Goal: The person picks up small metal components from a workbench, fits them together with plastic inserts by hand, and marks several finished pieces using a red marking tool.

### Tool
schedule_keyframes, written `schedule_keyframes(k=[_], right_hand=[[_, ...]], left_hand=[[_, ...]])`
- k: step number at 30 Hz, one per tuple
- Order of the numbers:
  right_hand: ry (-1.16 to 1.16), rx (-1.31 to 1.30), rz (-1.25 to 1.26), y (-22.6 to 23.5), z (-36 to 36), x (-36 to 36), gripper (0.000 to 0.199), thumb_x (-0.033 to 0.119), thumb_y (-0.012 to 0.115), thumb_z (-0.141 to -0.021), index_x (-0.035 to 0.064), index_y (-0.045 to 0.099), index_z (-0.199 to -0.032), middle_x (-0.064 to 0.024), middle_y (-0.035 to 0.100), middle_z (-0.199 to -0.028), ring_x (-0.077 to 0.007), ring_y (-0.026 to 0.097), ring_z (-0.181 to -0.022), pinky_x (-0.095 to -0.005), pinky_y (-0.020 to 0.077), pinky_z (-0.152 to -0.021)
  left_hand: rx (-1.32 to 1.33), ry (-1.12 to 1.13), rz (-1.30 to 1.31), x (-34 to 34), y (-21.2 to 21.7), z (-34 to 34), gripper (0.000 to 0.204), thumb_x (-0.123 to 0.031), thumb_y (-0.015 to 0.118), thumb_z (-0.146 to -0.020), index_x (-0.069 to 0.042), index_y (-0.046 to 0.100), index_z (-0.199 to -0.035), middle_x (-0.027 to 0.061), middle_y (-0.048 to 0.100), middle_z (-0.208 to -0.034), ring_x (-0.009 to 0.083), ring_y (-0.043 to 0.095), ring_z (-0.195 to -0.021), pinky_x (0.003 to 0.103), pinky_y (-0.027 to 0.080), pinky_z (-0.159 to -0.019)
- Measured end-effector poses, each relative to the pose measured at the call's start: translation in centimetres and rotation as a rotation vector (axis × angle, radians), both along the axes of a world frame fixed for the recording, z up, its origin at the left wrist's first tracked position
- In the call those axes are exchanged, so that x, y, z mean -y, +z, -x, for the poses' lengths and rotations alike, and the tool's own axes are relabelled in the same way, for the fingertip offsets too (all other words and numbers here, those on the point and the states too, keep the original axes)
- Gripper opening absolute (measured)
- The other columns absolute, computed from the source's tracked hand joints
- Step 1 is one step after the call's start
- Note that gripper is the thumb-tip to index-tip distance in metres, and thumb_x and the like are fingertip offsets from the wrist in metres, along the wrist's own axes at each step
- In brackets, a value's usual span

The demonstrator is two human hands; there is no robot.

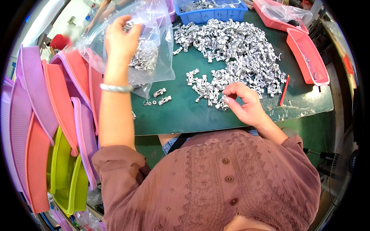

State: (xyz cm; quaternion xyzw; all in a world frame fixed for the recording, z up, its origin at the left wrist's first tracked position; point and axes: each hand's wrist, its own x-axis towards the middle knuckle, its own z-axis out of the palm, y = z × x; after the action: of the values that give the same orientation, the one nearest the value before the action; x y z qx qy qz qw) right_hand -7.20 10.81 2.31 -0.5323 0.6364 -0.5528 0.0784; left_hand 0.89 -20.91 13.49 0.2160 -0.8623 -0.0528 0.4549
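My left hand (121, 38) is raised at the mouth of a clear plastic bag (154, 50) partly filled with small silver metal parts; its fingers are closed on a few of them at the bag's opening. My right hand (244, 102) rests on the green table (181, 115), fingertips pinching small metal parts at the near edge of a large loose pile of silver parts (235, 54). A few stray parts (162, 97) lie between the bag and the pile. A silver bangle (115, 88) circles my left wrist.
Stacked pink, purple and lime plastic baskets (50, 127) stand at my left. A blue tray (210, 11) with parts sits at the far edge, two pink trays (308, 57) at the right, a red pen (284, 90) beside the pile. Another person's hands show far left.
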Motion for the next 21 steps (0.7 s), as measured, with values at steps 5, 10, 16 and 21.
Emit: schedule_keyframes(k=[5, 10, 16, 21], right_hand=[[-0.061, -0.003, -0.046, -0.4, 0.8, -0.1, 0.014, 0.002, 0.061, -0.074, 0.0020, 0.056, -0.087, -0.0075, 0.057, -0.083, -0.0171, 0.056, -0.068, -0.0267, 0.0449, -0.059], [-0.111, -0.042, -0.174, -1.3, 2.0, 0.2, 0.012, 0.008, 0.060, -0.076, 0.0032, 0.055, -0.086, -0.0099, 0.056, -0.082, -0.0242, 0.057, -0.073, -0.0326, 0.0456, -0.064], [-0.137, -0.270, -0.258, -1.1, 2.3, 1.1, 0.013, 0.004, 0.060, -0.075, 0.0021, 0.055, -0.087, -0.0105, 0.057, -0.086, -0.0273, 0.056, -0.081, -0.0332, 0.0454, -0.070], [-0.120, -0.238, -0.245, -1.1, 1.9, 1.6, 0.013, 0.005, 0.060, -0.075, 0.0021, 0.056, -0.087, -0.0109, 0.057, -0.086, -0.0280, 0.056, -0.081, -0.0340, 0.0455, -0.071]], left_hand=[[-0.016, -0.193, -0.169, -1.3, 1.4, -1.1, 0.030, -0.017, 0.062, -0.078, 0.000, 0.060, -0.103, 0.0088, 0.059, -0.093, 0.0142, 0.053, -0.084, 0.025, 0.042, -0.077], [-0.068, -0.538, -0.192, -10.1, -1.1, -3.1, 0.015, -0.002, 0.061, -0.076, 0.000, 0.062, -0.091, 0.0064, 0.058, -0.079, 0.0114, 0.052, -0.065, 0.022, 0.043, -0.061], [0.357, -0.521, -0.566, -14.4, -9.5, -3.4, 0.023, -0.006, 0.065, -0.074, -0.002, 0.061, -0.097, 0.0045, 0.056, -0.077, 0.0090, 0.050, -0.056, 0.023, 0.042, -0.052], [0.449, -0.506, -0.529, -13.5, -13.6, -2.3, 0.024, -0.004, 0.065, -0.072, -0.003, 0.062, -0.095, 0.0061, 0.054, -0.075, 0.0118, 0.050, -0.056, 0.025, 0.042, -0.052]])
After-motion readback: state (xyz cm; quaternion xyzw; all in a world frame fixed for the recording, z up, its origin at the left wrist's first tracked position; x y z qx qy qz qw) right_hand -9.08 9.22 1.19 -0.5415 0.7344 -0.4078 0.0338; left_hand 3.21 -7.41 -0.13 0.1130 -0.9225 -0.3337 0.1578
